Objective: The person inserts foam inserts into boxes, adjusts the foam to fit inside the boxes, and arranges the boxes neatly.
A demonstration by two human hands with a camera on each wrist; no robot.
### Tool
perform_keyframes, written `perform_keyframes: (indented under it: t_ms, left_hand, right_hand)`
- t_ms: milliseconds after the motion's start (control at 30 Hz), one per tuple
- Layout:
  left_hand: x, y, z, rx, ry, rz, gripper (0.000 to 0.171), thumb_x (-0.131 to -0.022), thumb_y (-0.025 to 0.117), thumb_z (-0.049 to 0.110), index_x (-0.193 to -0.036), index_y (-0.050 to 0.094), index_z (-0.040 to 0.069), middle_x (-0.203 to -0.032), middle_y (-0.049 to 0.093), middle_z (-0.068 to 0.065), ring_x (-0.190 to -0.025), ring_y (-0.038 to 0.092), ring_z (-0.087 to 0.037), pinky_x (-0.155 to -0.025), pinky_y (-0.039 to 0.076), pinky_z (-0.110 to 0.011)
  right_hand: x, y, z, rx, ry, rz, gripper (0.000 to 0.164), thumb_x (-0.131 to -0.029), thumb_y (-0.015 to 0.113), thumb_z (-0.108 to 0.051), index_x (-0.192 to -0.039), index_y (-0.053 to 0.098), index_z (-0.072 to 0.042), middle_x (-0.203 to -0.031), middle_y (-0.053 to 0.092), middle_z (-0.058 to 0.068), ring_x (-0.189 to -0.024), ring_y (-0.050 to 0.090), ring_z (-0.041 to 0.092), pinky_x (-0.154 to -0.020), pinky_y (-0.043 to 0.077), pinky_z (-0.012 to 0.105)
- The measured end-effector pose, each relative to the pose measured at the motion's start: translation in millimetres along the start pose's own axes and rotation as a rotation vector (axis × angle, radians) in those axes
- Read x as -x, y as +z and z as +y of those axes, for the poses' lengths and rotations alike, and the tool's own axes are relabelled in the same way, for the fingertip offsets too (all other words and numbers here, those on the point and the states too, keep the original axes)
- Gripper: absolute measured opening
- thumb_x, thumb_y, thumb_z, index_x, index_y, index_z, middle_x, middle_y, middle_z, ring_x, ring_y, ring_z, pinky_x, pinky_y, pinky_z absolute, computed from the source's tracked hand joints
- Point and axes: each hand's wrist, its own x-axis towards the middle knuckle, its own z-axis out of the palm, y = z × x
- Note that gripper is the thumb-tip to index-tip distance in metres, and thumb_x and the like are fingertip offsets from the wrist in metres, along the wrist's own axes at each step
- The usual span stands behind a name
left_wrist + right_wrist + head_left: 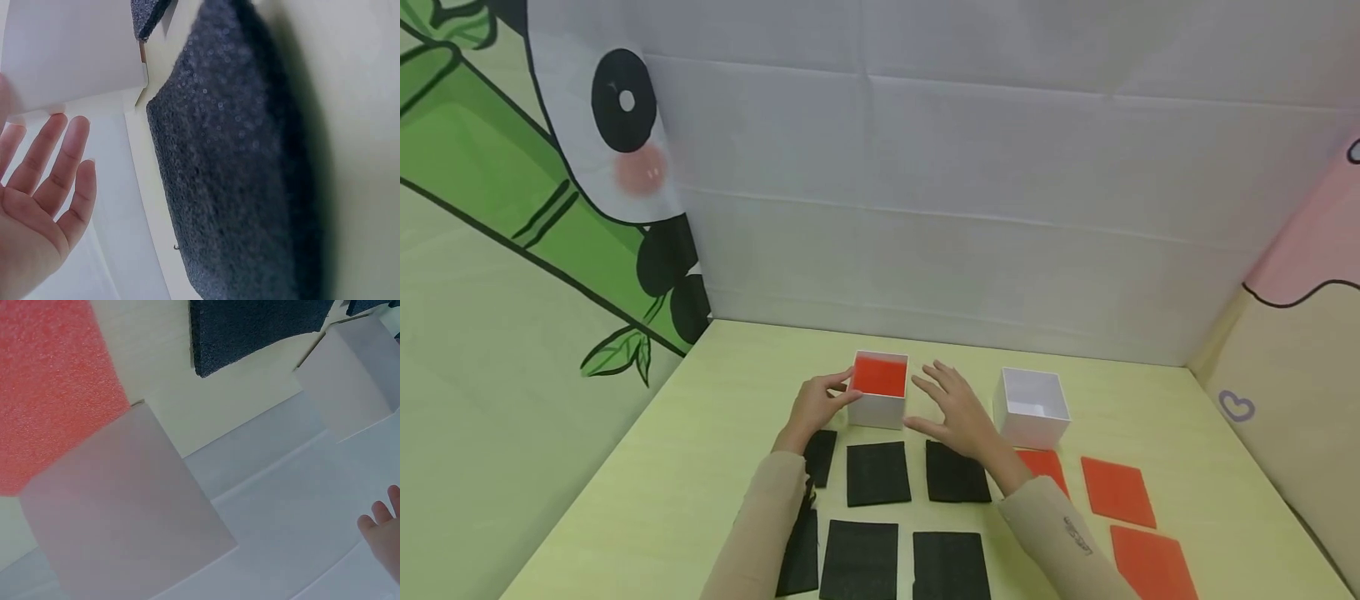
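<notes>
A white open-topped box [877, 412] stands toward the back of the table with a red foam square [880, 377] inside it. Against its left side rests my left hand [814, 407], the thumb near the front corner and the fingers at the rim. The left wrist view shows those fingers [74, 140] almost straight, tips at the edge of the box wall [75, 50]. On the other side, my right hand [961, 417] hovers with spread fingers, holding nothing and a little apart from the box. Several black foam squares [877, 475] lie in front of it.
A second white box [1033, 427] stands to the right, nothing visible inside. Several red foam squares [1118, 492] lie before it, one partly behind my right forearm. A pale printed cloth [970, 208] hangs behind the table [647, 492].
</notes>
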Motion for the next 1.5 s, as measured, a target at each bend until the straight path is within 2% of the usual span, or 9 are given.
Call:
perform_keyframes:
  t_ms: [300, 667, 800, 1000, 1233, 1500]
  left_hand:
    - [-0.8, 1.2, -0.3, 0.005, -0.001, -0.006, 0.056, -0.074, 0.071, 0.034, -0.124, 0.055, 0.017, -0.106, 0.063, -0.009, -0.084, 0.058, -0.022, -0.062, 0.049, -0.029]
    - [-1.3, 2.7, 0.0, 0.007, -0.024, -0.004, 0.055, -0.074, 0.071, 0.034, -0.124, 0.054, 0.019, -0.105, 0.063, -0.008, -0.085, 0.057, -0.021, -0.062, 0.048, -0.028]
    - [-0.9, 2.7, 0.2, 0.006, -0.025, -0.006, 0.055, -0.074, 0.071, 0.034, -0.124, 0.054, 0.018, -0.105, 0.063, -0.008, -0.085, 0.057, -0.021, -0.062, 0.048, -0.028]
    - [0.6, 1.4, 0.5, 0.006, -0.011, -0.001, 0.053, -0.075, 0.071, 0.031, -0.124, 0.055, 0.018, -0.108, 0.062, -0.009, -0.082, 0.058, -0.022, -0.063, 0.049, -0.029]
    - [1.2, 0.4, 1.1, 0.008, -0.009, 0.000, 0.053, -0.075, 0.071, 0.031, -0.124, 0.055, 0.018, -0.107, 0.062, -0.010, -0.081, 0.059, -0.023, -0.063, 0.049, -0.030]
    - [1.6, -0.5, 2.2, 0.008, -0.017, -0.002, 0.053, -0.075, 0.071, 0.031, -0.124, 0.055, 0.018, -0.109, 0.062, -0.010, -0.082, 0.058, -0.023, -0.063, 0.049, -0.030]
  right_hand:
    - [19, -10, -2, -0.036, -0.001, 0.044, 0.077, -0.083, 0.035, -0.065, -0.126, 0.050, -0.004, -0.130, 0.044, 0.017, -0.125, 0.030, 0.034, -0.097, 0.023, 0.054]
    - [40, -18, 0, -0.062, 0.022, 0.048, 0.070, -0.082, 0.047, -0.059, -0.128, 0.048, -0.006, -0.132, 0.041, 0.014, -0.127, 0.026, 0.033, -0.094, 0.025, 0.057]
    - [50, -23, -1, -0.054, 0.049, 0.030, 0.068, -0.082, 0.053, -0.056, -0.129, 0.048, -0.006, -0.134, 0.040, 0.013, -0.127, 0.025, 0.032, -0.093, 0.026, 0.057]
    - [63, -33, 0, -0.022, 0.071, 0.013, 0.068, -0.081, 0.055, -0.054, -0.128, 0.049, -0.006, -0.133, 0.040, 0.013, -0.127, 0.026, 0.032, -0.094, 0.027, 0.055]
    - [81, -38, 7, 0.001, 0.027, 0.065, 0.064, -0.081, 0.056, -0.051, -0.122, 0.053, -0.002, -0.129, 0.044, 0.016, -0.123, 0.030, 0.036, -0.091, 0.031, 0.054]
    - [99, -44, 13, 0.022, 0.016, 0.091, 0.060, -0.080, 0.061, -0.046, -0.119, 0.055, -0.002, -0.126, 0.047, 0.015, -0.120, 0.034, 0.037, -0.087, 0.035, 0.055]
